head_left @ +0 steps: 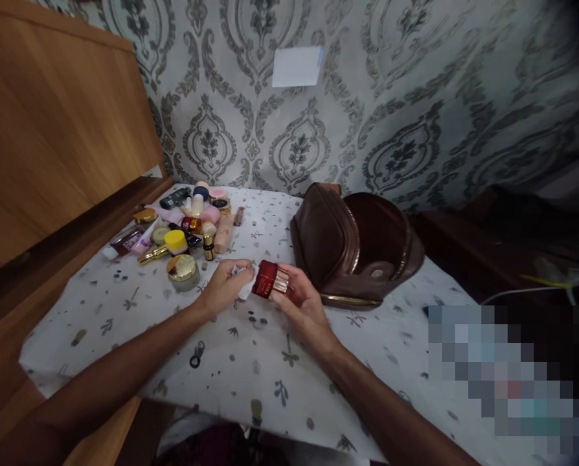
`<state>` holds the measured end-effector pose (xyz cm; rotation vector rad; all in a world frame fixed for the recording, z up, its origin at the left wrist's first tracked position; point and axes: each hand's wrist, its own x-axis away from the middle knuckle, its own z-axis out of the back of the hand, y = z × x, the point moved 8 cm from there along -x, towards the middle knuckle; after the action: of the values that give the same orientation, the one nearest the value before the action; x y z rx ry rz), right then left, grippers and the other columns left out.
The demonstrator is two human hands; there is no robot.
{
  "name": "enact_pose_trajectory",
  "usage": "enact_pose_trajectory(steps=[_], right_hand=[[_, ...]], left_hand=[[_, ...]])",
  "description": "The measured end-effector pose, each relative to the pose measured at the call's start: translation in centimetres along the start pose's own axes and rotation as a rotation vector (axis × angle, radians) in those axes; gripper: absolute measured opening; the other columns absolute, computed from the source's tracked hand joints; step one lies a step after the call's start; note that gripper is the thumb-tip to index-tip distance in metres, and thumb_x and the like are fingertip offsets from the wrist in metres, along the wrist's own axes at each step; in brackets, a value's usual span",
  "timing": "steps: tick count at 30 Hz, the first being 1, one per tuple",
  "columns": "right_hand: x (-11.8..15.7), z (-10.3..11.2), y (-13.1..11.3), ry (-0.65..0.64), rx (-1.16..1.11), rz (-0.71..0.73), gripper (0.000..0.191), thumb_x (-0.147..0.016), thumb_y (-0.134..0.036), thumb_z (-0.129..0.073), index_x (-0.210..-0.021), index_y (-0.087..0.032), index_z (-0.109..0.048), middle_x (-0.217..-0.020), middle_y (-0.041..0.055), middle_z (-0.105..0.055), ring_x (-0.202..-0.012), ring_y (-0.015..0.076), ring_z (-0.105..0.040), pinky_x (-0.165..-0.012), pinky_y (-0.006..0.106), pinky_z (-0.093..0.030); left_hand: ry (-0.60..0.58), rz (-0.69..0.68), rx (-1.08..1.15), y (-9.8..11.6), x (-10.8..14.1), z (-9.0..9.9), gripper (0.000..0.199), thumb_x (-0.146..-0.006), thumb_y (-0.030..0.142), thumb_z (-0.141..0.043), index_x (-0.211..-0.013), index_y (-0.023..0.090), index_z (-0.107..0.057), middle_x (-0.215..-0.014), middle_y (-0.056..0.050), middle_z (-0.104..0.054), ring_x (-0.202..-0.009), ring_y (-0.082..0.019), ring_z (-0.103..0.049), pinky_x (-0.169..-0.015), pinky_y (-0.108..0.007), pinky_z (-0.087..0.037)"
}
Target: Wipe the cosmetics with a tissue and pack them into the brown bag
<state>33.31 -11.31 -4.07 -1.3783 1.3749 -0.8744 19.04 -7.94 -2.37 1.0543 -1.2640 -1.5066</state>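
My right hand (305, 304) is closed around a small red cosmetic bottle (266, 279) with a shiny gold-toned cap, tilted over the middle of the table. Bunched in the closed fingers of my left hand (227, 285) is a white tissue (245, 285), right beside the red end of the bottle. Close to my left hand stands a round jar with a gold lid (182, 268). Just behind it are a yellow-lidded jar (175, 242) and a small black and gold bottle (208, 247). A brown leather bag (326, 239) gapes open behind my right hand.
Several tubes, jars and compacts, among them a beige tube (225, 233), crowd the back left of the patterned tablecloth (231, 382). A wooden cabinet (66, 103) borders the left side. Patterned wallpaper (299, 149) rises behind. A cable (517, 291) and a blurred-out patch lie at the right.
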Motion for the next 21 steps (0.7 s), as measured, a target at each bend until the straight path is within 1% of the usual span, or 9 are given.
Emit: enact_pose_trajectory(steps=[2,4,7,9,11,15,18,21], right_hand=[[0.1,-0.3,-0.2,-0.038,0.04,0.022,0.048,-0.074,-0.031,-0.08,-0.118,-0.029,-0.06,-0.117,0.0046,-0.067,-0.11,0.0216,-0.062,-0.1,0.039,-0.047],[0.2,-0.3,-0.5,-0.049,0.126,0.06,0.053,-0.074,-0.031,-0.079,-0.123,-0.028,-0.059,-0.116,0.0055,-0.066,-0.107,0.0224,-0.062,-0.098,0.039,-0.047],[0.2,0.3,-1.0,0.025,0.363,0.14,0.06,-0.072,-0.029,-0.078,-0.127,-0.027,-0.056,-0.113,0.0058,-0.065,-0.1,0.0227,-0.061,-0.093,0.04,-0.048],[0.3,0.5,-1.1,0.066,0.527,0.182,0.062,-0.068,-0.029,-0.079,-0.125,-0.027,-0.056,-0.105,0.0048,-0.064,-0.094,0.0227,-0.06,-0.09,0.04,-0.048],[0.3,0.3,-1.0,0.065,0.657,0.213,0.062,-0.066,-0.029,-0.08,-0.123,-0.026,-0.056,-0.101,0.0047,-0.064,-0.091,0.0234,-0.059,-0.089,0.041,-0.048],[0.4,-0.1,-0.4,0.022,0.818,0.257,0.066,-0.066,-0.031,-0.078,-0.127,-0.024,-0.055,-0.104,0.0092,-0.063,-0.093,0.0278,-0.058,-0.089,0.046,-0.048],[0.2,0.0,0.2,-0.014,0.792,0.242,0.078,-0.066,-0.033,-0.08,-0.137,-0.024,-0.048,-0.109,0.0106,-0.062,-0.1,0.0299,-0.059,-0.092,0.048,-0.047],[0.0,-0.1,1.0,-0.094,0.769,0.17,0.097,-0.063,-0.032,-0.083,-0.147,-0.022,-0.035,-0.116,0.0104,-0.063,-0.112,0.0317,-0.057,-0.101,0.051,-0.043]], left_hand=[[0.05,0.017,0.044,-0.6,-0.1,0.2,0.025,-0.079,0.04,-0.053,-0.064,0.021,-0.046,-0.055,0.006,-0.035,-0.049,-0.01,-0.034,-0.044,-0.02,-0.029],[0.115,-0.01,0.051,-0.9,-0.3,0.7,0.027,-0.082,0.042,-0.053,-0.066,0.021,-0.046,-0.057,0.006,-0.034,-0.051,-0.01,-0.034,-0.046,-0.02,-0.031],[0.188,-0.129,-0.031,-0.2,-0.3,1.5,0.032,-0.086,0.043,-0.052,-0.064,0.02,-0.045,-0.059,0.006,-0.033,-0.055,-0.01,-0.034,-0.05,-0.021,-0.03],[0.197,-0.209,-0.153,0.7,-0.1,1.5,0.032,-0.089,0.042,-0.052,-0.066,0.02,-0.047,-0.06,0.006,-0.035,-0.056,-0.01,-0.035,-0.052,-0.023,-0.029],[0.157,-0.277,-0.285,1.5,0.2,0.9,0.029,-0.09,0.039,-0.052,-0.068,0.019,-0.049,-0.061,0.005,-0.04,-0.059,-0.011,-0.039,-0.055,-0.024,-0.031],[0.019,-0.419,-0.5,2.5,0.8,-1.0,0.021,-0.091,0.033,-0.055,-0.076,0.019,-0.056,-0.073,0.002,-0.053,-0.07,-0.014,-0.052,-0.067,-0.026,-0.039],[-0.005,-0.515,-0.63,2.8,1.2,-1.7,0.015,-0.092,0.029,-0.057,-0.083,0.018,-0.063,-0.079,0.0,-0.056,-0.076,-0.016,-0.056,-0.072,-0.028,-0.041],[-0.053,-0.674,-0.745,3.5,2.1,-2.6,0.016,-0.093,0.031,-0.058,-0.089,0.02,-0.069,-0.084,-0.002,-0.059,-0.083,-0.018,-0.057,-0.074,-0.029,-0.043]])
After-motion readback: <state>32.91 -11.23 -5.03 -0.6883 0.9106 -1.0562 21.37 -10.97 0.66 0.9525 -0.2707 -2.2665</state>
